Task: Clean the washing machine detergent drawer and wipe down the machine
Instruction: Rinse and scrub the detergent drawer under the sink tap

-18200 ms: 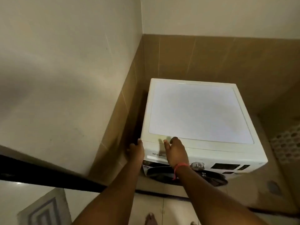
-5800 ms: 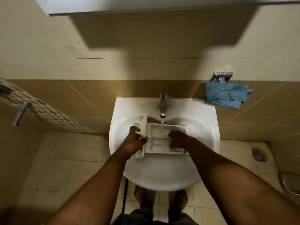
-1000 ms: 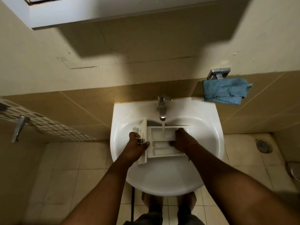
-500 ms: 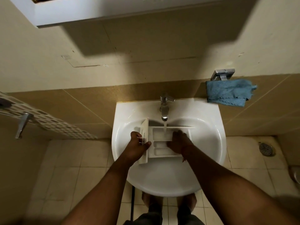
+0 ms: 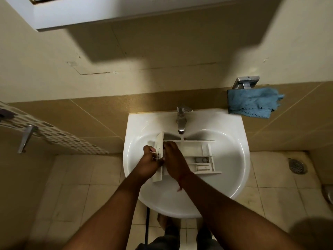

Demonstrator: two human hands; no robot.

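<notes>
The white detergent drawer (image 5: 195, 156) lies across the basin of the white sink (image 5: 232, 156), its front panel to the left. Water runs from the chrome tap (image 5: 181, 121) onto the drawer's far edge. My left hand (image 5: 149, 159) grips the front panel, thumb over its face. My right hand (image 5: 173, 159) lies inside the drawer's left end, right behind the panel; its fingertips are hidden. The compartments at the right end are uncovered. The washing machine is out of view.
A blue cloth (image 5: 252, 102) hangs from a metal holder (image 5: 246, 82) on the wall, right of the tap. A floor drain (image 5: 296, 166) is at the right. A patterned screen with a handle (image 5: 26, 138) stands at the left. A cabinet underside is overhead.
My right hand has slid left along the drawer, from its middle to just behind the front panel, baring the right compartments. The left hand keeps its grip. Water still runs.
</notes>
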